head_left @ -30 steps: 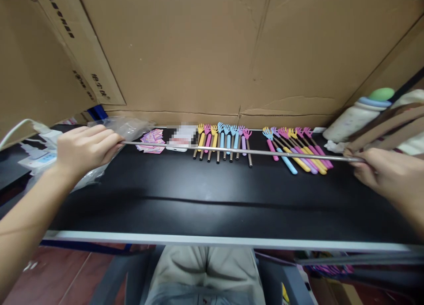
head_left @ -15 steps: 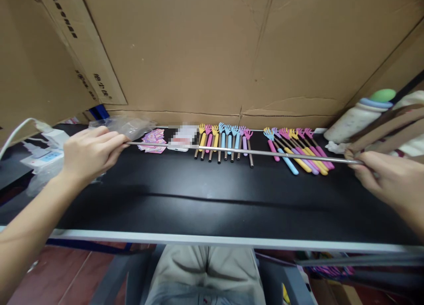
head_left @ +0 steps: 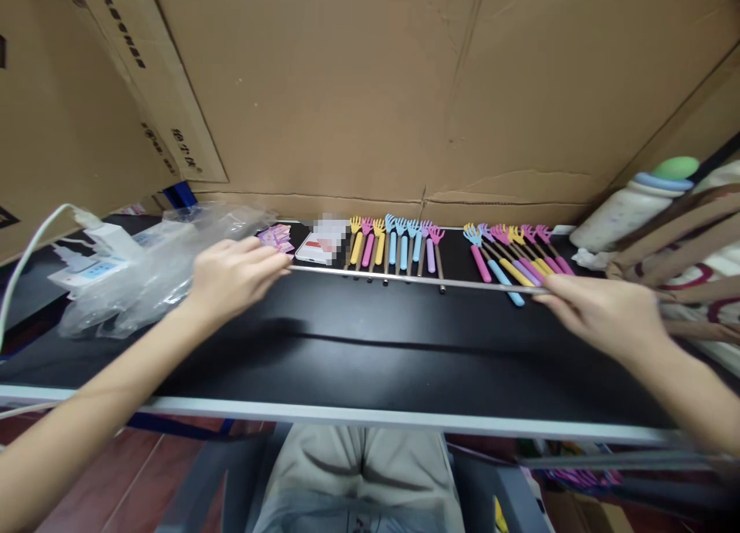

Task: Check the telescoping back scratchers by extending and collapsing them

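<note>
A thin metal rod (head_left: pixel 416 279) runs level above the black table. My left hand (head_left: pixel 237 274) is closed round its left end, near the pink and purple cards (head_left: pixel 276 238). At the other end my right hand (head_left: pixel 601 313) grips the rod in front of the right-hand row of back scratchers (head_left: pixel 506 282). Those have small claw heads and pink, blue, yellow and purple handles. Behind the rod's middle lies a second row of back scratchers (head_left: pixel 392 247), side by side with claws toward the cardboard. My fingers hide both ends of the rod.
Clear plastic bags (head_left: pixel 144 286) and a power strip with a white plug (head_left: pixel 95 269) lie at the left. A pale bottle (head_left: pixel 630 213) and a brown-and-white bag (head_left: pixel 699 278) stand at the right. Cardboard (head_left: pixel 347 93) walls the back. A white flat case (head_left: pixel 315 247) is partly blurred.
Both hands have come inward toward each other, so the stretch of rod between them is shorter. The plastic bags at the left show more. The back scratchers have stayed in place.
</note>
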Demonstrator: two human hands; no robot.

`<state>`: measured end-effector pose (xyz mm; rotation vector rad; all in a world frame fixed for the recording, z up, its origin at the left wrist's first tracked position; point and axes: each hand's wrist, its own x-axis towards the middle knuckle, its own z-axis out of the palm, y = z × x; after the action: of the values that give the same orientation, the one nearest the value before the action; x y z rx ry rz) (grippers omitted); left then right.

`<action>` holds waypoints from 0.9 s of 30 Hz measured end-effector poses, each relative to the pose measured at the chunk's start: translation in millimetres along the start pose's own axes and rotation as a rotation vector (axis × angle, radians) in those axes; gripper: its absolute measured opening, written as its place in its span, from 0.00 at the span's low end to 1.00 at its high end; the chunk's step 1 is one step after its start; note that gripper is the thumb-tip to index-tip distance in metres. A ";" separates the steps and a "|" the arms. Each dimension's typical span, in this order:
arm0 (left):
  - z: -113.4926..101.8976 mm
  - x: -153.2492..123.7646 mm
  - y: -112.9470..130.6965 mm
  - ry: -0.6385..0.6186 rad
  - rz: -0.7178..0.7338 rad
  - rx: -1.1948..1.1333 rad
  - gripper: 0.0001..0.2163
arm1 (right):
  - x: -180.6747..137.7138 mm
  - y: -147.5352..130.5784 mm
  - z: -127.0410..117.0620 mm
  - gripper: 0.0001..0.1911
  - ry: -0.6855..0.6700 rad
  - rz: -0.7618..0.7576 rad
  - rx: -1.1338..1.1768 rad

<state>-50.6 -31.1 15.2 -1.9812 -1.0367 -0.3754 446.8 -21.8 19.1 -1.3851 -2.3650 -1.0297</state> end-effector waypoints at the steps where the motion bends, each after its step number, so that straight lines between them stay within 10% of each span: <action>1: 1.8 8.1 11.9 -0.015 0.000 -0.033 0.12 | 8.9 -14.5 -2.5 0.28 0.016 -0.035 0.027; 13: -24.5 65.6 116.1 0.050 0.041 -0.305 0.09 | 56.2 -140.0 -30.0 0.19 -0.130 -0.139 0.256; 27: -14.4 52.3 85.9 0.102 0.164 -0.222 0.11 | 43.6 -106.7 -23.1 0.23 0.090 -0.218 0.180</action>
<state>50.2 -40.5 7.7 -2.2019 -0.7897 -0.5145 331.2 -40.7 8.6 -1.0158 -2.5108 -0.8822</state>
